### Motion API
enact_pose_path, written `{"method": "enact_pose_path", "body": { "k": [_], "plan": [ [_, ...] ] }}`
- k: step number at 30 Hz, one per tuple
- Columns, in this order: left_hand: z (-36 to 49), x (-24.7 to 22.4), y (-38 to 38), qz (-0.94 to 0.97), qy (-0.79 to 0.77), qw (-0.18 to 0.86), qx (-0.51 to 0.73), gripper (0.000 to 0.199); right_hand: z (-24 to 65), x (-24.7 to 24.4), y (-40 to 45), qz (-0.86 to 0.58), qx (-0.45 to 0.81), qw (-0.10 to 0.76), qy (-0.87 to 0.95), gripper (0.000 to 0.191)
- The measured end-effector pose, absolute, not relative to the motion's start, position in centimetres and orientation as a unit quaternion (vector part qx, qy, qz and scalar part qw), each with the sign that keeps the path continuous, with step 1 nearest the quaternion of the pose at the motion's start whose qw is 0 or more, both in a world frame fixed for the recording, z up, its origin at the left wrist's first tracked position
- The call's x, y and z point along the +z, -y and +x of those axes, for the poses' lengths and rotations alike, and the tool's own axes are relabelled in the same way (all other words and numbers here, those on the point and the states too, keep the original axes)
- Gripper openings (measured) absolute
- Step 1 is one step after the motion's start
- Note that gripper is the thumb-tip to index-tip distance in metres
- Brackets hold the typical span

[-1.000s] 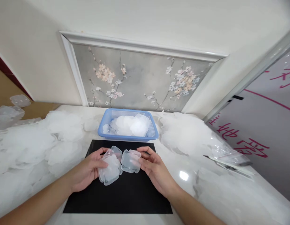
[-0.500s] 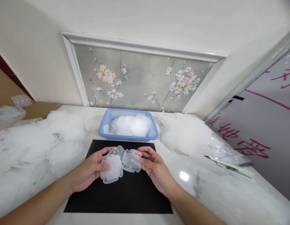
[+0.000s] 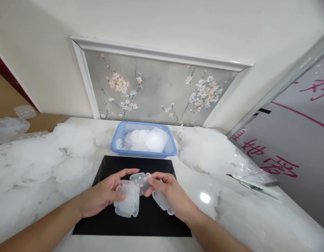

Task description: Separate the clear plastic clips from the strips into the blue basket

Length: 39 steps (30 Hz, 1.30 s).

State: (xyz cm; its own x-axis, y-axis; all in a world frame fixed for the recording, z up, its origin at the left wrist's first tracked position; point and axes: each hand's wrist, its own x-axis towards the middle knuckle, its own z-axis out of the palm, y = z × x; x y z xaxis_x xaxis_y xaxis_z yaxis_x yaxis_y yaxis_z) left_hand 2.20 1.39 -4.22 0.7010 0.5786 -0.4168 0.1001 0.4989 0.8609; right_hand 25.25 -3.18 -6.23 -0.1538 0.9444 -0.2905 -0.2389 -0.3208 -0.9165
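Observation:
My left hand (image 3: 101, 196) is closed on a small stack of frosted, see-through plastic pieces (image 3: 127, 203), roughly square with rounded, notched edges. The thumb presses on the top one. Just right of the stack, the thumb and fingers of my right hand (image 3: 171, 194) pinch a similar dotted plastic piece (image 3: 139, 180). Under the right palm hangs another plastic piece (image 3: 163, 203), tilted and partly covered by that hand. Both hands are over a black mat (image 3: 135, 225).
Behind the mat stands a blue plastic basket (image 3: 143, 154) with more frosted pieces in it. Large heaps of such pieces lie left (image 3: 30, 161) and right (image 3: 206, 148). At the right are a clear plastic bag (image 3: 253, 169) and a whiteboard (image 3: 290, 140) with red writing.
My right hand has moved left and now pinches the dotted piece that lay behind the left-hand stack. The piece it held before has swung down under its palm.

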Motion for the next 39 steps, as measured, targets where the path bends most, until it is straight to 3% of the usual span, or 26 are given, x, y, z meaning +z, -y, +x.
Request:
{"method": "enact_pose_path", "body": {
  "k": [7, 15, 24, 26, 30, 34, 39],
  "plan": [
    [1.8, -3.6, -2.4, 0.412, -0.406, 0.785, 0.223, 0.075, 26.6, -5.8, 2.9, -0.456, 0.702, 0.492, 0.238, 0.036],
    [2.3, -4.0, -2.0, 0.388, -0.407, 0.793, 0.233, 0.066, 26.1, -6.9, 3.1, -0.477, 0.615, 0.479, 0.407, 0.042],
    [1.9, -4.7, -2.5, 0.372, -0.381, 0.804, 0.266, 0.097, 26.2, -7.6, 3.2, -0.444, 0.640, 0.482, 0.402, 0.043],
    [1.9, -4.9, -2.5, 0.375, -0.372, 0.805, 0.271, 0.097, 26.1, -7.4, 3.2, -0.444, 0.638, 0.483, 0.403, 0.050],
    [2.0, -4.7, -2.2, 0.378, -0.359, 0.806, 0.278, 0.092, 26.0, -6.8, 3.3, -0.490, 0.584, 0.497, 0.415, 0.044],
    [2.4, -4.3, -1.8, 0.398, -0.356, 0.799, 0.278, 0.083, 25.9, -6.5, 3.4, -0.524, 0.560, 0.468, 0.439, 0.061],
    [3.0, -4.3, -1.2, 0.419, -0.346, 0.798, 0.261, 0.079, 25.1, -6.6, 3.5, -0.519, 0.582, 0.454, 0.431, 0.038]
  ]
}}
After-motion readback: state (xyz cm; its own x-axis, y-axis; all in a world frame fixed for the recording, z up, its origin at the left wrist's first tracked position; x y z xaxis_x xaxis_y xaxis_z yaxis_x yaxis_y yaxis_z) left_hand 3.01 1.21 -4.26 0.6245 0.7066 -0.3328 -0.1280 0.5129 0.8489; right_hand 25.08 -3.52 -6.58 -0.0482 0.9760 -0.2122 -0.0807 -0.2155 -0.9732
